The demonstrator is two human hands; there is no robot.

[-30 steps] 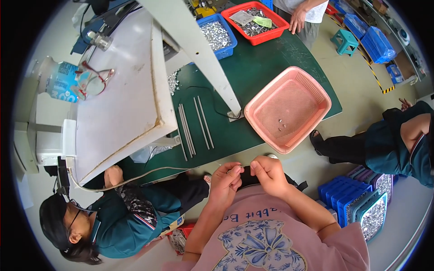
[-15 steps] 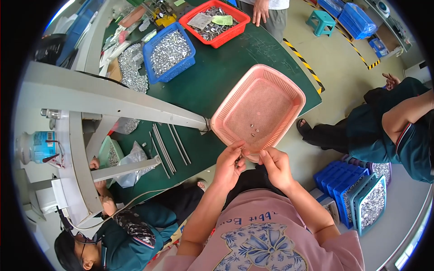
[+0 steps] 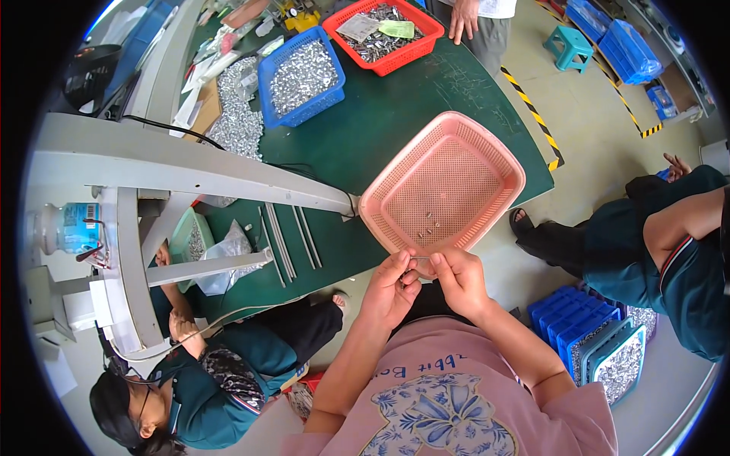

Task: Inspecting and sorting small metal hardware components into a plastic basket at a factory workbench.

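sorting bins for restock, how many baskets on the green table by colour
pink basket: 1
blue basket: 1
red basket: 1
total: 3

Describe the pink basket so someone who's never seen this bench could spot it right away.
Start at the green table. At its near edge, just beyond the left hand and right hand, sits the pink basket. Unlike the heaped blue basket and red basket, it is nearly empty.
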